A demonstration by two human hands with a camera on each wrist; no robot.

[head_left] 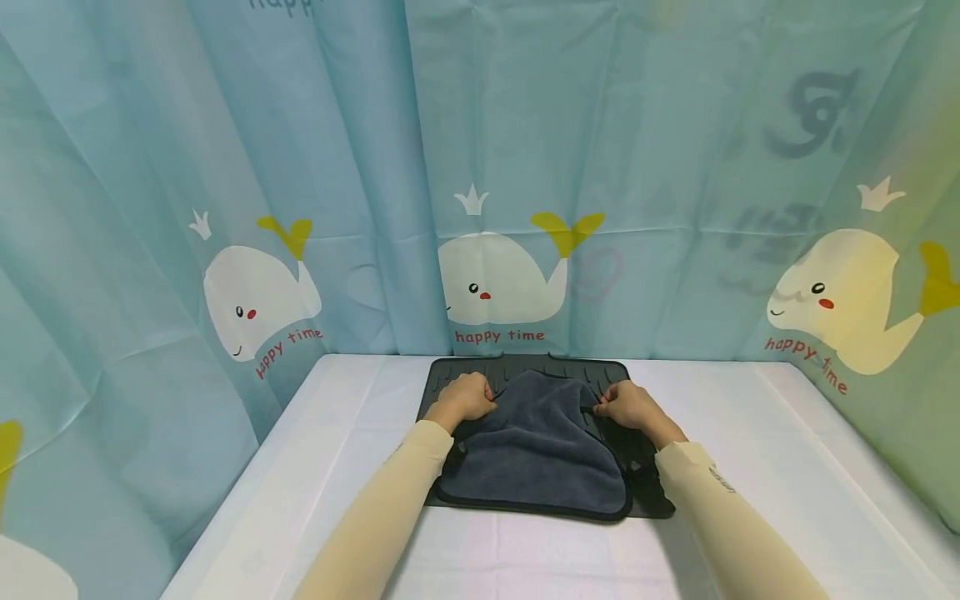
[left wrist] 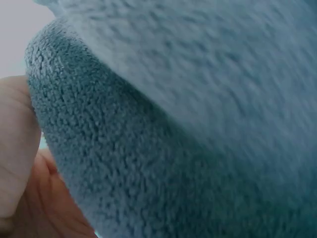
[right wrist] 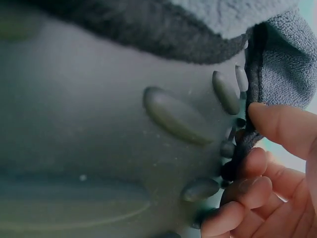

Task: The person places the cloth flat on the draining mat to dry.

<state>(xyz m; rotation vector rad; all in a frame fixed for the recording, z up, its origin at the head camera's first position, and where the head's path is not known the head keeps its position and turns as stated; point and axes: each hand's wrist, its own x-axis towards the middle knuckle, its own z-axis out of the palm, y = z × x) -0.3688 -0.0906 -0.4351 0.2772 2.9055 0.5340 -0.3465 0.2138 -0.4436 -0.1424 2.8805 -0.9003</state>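
Observation:
A dark grey-blue plush cloth (head_left: pixel 532 471) with a black border lies rumpled over a black mat (head_left: pixel 457 367) with raised ridges. My left hand (head_left: pixel 465 397) grips the far left part of the cloth with curled fingers. In the left wrist view, folds of the cloth (left wrist: pixel 114 148) hide most of that hand's fingertips. On the other side, my right hand (head_left: pixel 630 405) pinches the cloth's bordered edge between thumb and fingers. The right wrist view shows this pinched black border (right wrist: pixel 253 74) just above the mat's oval bumps (right wrist: pixel 173 116).
The mat lies on a white-covered table (head_left: pixel 360 417), with its far edge near a blue-green curtain (head_left: pixel 510 125) printed with whales. The curtain also hangs along both sides. White tabletop extends left and right of the mat.

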